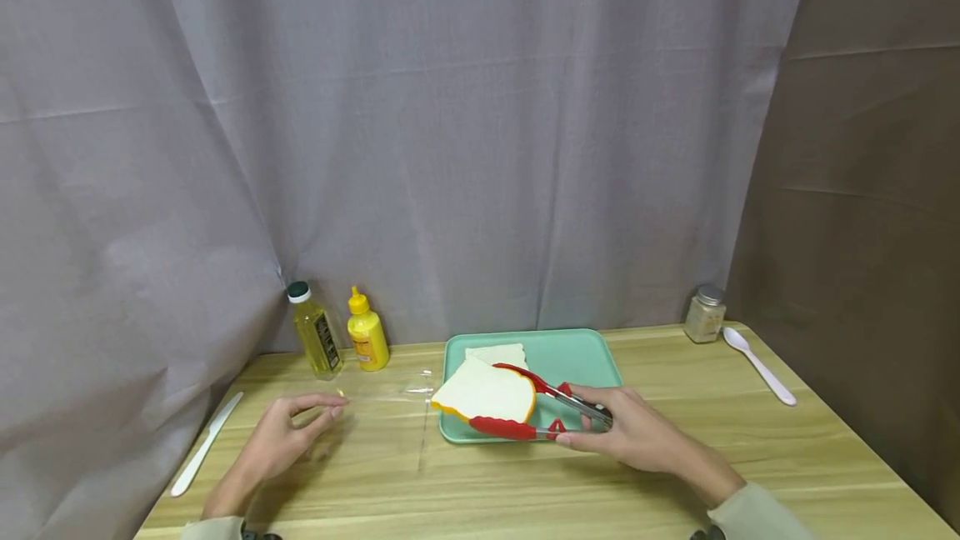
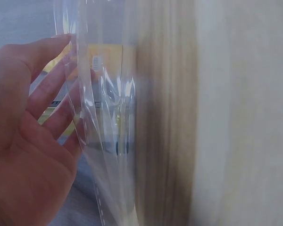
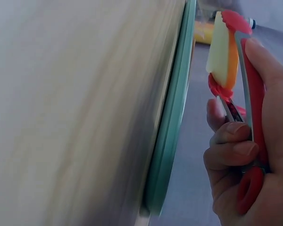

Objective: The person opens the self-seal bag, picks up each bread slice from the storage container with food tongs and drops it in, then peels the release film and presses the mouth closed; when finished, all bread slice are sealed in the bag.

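Note:
My left hand [image 1: 288, 432] pinches the edge of a clear plastic bag [image 2: 111, 108] between thumb and fingertips, and the bag spreads to the right over the table. Red-tipped tongs [image 1: 504, 429] are gripped in my right hand [image 1: 633, 432], fingers curled round their handles in the right wrist view. Between the tong heads is a white bread slice [image 1: 483, 390] with an orange crust, tilted over the left part of a green tray [image 1: 573, 357]. Its left corner comes close to the bag's right side. Another white slice [image 1: 510, 352] lies on the tray behind it, partly hidden.
A bottle of yellowish liquid [image 1: 317, 336] and a yellow squeeze bottle [image 1: 367, 336] stand at the back left. A white knife [image 1: 206, 444] lies along the left edge. At the back right are a shaker jar [image 1: 705, 315] and a pale spoon [image 1: 761, 367]. Grey curtains hang behind.

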Tool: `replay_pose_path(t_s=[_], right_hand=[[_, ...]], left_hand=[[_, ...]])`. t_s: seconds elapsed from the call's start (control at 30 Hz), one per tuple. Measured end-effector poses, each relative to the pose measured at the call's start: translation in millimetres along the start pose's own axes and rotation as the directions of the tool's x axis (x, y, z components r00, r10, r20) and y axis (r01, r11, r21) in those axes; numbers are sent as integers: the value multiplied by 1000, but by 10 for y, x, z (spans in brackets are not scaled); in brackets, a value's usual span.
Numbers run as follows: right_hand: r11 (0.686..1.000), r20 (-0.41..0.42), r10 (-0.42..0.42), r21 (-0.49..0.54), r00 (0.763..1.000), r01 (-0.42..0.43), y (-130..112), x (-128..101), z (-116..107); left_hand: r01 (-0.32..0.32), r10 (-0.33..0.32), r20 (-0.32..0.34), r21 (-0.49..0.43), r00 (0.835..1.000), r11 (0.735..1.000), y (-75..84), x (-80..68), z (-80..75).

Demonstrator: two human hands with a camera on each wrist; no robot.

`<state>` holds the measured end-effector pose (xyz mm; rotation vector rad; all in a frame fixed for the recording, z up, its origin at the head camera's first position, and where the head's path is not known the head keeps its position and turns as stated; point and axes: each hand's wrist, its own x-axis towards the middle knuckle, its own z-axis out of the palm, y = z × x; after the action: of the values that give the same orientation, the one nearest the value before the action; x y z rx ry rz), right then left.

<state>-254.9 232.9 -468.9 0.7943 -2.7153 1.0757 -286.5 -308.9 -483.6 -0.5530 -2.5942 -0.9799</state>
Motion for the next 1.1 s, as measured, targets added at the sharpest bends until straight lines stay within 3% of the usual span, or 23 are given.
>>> replay_pose_path(t_s=[0.47,0.77,1.1], right_hand=[[991,90,-130,36,987,128,-100,264,226],[992,133,-120,54,984,113,-156,335,292],[989,95,-148,-11,984,150,-212,344,318]], left_hand=[[-15,15,-4,-7,1000,1000,-10,-10,8],[-2,2,0,-17,1000,1000,-1,5,4],[4,-4,1,-17,1000,1000,-10,1,2]])
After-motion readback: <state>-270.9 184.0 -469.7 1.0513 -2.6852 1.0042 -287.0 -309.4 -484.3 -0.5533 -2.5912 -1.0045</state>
